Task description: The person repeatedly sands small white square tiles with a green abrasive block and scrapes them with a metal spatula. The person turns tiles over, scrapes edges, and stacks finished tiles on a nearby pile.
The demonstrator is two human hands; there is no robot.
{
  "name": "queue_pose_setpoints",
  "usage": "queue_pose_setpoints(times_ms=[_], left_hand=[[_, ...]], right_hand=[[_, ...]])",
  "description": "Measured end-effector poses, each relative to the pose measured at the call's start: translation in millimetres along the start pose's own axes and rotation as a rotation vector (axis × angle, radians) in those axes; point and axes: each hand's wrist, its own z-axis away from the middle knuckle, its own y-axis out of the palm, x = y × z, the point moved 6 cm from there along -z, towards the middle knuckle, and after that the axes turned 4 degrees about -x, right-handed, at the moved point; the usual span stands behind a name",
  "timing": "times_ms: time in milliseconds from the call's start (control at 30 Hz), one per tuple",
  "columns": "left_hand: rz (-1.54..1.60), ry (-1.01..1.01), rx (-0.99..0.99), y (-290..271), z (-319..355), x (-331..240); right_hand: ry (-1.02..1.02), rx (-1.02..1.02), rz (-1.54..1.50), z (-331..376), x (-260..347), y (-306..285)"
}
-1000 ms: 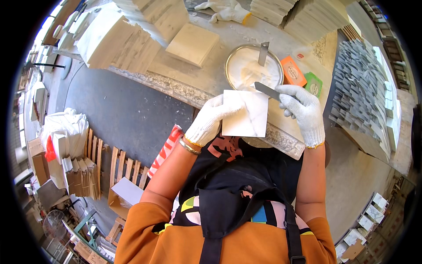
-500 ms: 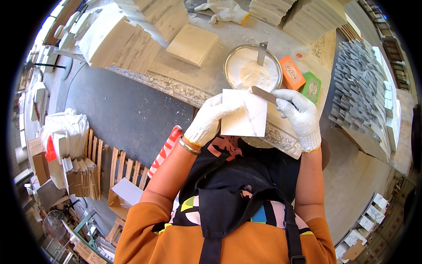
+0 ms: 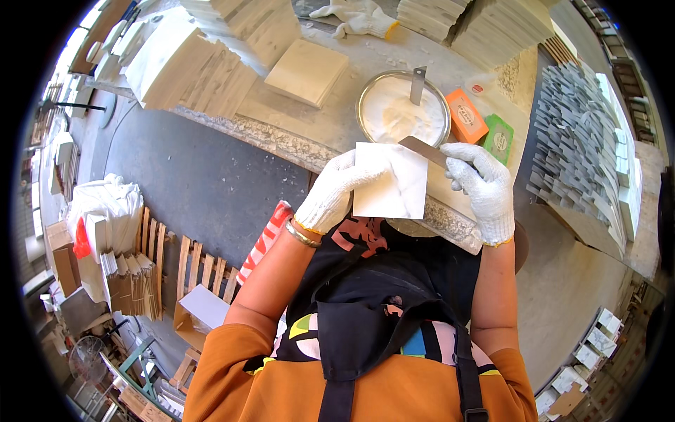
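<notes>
Centre of frame, just right of middle: a white marble tile (image 3: 391,181), square with faint grey veining, held flat above the near edge of the stone workbench (image 3: 295,130). Left hand (image 3: 337,193), in a white knit glove, grips the tile's left edge, fingers wrapped over the corner. Right hand (image 3: 482,188), gloved the same, is closed around the handle of a putty knife (image 3: 424,150); the blade lies across the tile's upper right corner, touching it. Just above the tile, upper centre, a round metal bowl (image 3: 365,98) holds white paste, with a second scraper (image 3: 418,84) standing in it. Right of the bowl, an orange box (image 3: 467,116) and a green box (image 3: 498,138) lie side by side on the bench. A beige square tile (image 3: 306,72) lies upper centre-left; stacks of pale tiles (image 3: 204,49) fill the upper left. A spare white glove (image 3: 358,17) lies at the top edge. Grey tile stacks (image 3: 576,141) stand at the right.
</notes>
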Motion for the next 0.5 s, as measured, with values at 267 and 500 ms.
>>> queue_pose_setpoints(times_ms=[267,500], left_hand=[[-0.063,-0.004,-0.014,-1,0,1],[-0.051,0.017,0.005,1,-2,3]], right_hand=[[0.087,0.031,-0.003,-1,-9,0],[0.121,0.011,0.0,0,-3,-9]])
